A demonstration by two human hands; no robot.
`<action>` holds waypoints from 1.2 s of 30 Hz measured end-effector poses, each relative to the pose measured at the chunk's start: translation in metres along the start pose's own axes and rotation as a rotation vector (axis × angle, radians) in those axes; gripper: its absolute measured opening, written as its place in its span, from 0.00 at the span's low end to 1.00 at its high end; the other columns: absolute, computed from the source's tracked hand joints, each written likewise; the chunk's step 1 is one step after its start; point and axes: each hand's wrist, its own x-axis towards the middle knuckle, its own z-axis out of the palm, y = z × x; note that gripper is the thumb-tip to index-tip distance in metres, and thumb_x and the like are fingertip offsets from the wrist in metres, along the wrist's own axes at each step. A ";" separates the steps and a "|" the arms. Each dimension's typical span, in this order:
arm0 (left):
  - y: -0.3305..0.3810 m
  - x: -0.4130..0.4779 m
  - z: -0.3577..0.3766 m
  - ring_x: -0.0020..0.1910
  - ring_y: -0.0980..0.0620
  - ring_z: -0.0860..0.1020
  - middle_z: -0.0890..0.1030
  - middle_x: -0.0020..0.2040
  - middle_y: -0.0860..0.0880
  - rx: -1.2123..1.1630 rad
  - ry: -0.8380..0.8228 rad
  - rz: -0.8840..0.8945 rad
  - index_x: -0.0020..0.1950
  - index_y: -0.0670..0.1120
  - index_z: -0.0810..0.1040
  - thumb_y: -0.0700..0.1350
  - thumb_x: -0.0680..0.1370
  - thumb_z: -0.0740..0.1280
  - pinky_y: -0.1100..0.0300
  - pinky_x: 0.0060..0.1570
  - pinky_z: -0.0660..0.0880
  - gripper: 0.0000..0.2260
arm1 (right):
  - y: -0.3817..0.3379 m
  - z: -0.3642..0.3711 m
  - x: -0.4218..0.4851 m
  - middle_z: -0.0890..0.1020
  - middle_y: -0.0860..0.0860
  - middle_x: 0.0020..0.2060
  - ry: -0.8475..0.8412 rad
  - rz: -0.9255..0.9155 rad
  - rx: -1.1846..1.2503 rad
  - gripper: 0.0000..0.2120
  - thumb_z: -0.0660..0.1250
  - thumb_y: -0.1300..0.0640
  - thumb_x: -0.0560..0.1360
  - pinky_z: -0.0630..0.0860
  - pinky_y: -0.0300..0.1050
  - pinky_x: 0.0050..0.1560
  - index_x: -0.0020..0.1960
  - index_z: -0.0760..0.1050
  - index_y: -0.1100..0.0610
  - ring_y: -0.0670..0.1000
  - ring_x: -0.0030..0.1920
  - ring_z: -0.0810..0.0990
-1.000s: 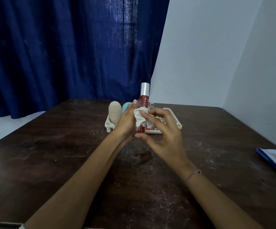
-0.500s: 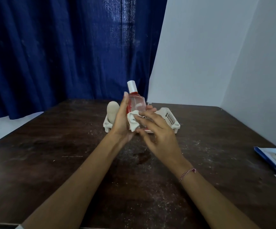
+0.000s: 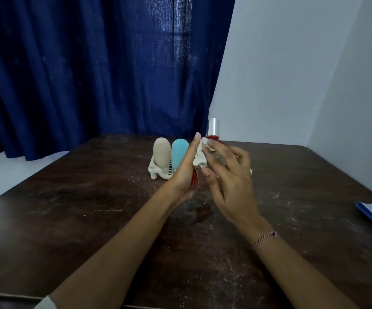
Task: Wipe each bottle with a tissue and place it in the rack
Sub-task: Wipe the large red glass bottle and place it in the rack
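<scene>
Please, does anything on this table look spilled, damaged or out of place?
White powdery specks lie scattered over the dark brown wooden table, and a darker stain shows near its middle, perhaps a spill. The beige rounded bottle and light blue rounded bottle stand upright in the white plastic rack.

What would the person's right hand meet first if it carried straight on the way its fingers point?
The crumpled white tissue, which the right hand holds against the clear-capped red bottle; just beyond lies the palm of the left hand, though depth is hard to judge.
</scene>
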 end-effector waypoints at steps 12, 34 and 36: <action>0.006 0.002 -0.004 0.53 0.49 0.81 0.84 0.51 0.48 0.047 0.057 0.046 0.54 0.49 0.80 0.65 0.72 0.57 0.52 0.54 0.77 0.24 | 0.026 -0.004 0.000 0.78 0.54 0.57 0.157 0.183 0.075 0.15 0.58 0.57 0.78 0.67 0.31 0.59 0.61 0.75 0.62 0.45 0.58 0.68; 0.008 -0.001 -0.002 0.50 0.47 0.81 0.84 0.48 0.46 0.120 0.212 0.071 0.53 0.45 0.80 0.63 0.77 0.54 0.50 0.58 0.75 0.25 | 0.019 -0.002 -0.003 0.78 0.49 0.54 0.052 0.198 0.182 0.14 0.67 0.66 0.74 0.76 0.40 0.56 0.59 0.76 0.59 0.43 0.55 0.75; 0.009 0.000 -0.006 0.41 0.51 0.82 0.84 0.39 0.48 0.062 0.260 0.121 0.49 0.44 0.78 0.61 0.79 0.52 0.55 0.48 0.79 0.23 | 0.017 -0.001 -0.004 0.79 0.50 0.52 0.029 0.170 0.185 0.11 0.67 0.65 0.74 0.78 0.45 0.53 0.56 0.78 0.59 0.45 0.53 0.77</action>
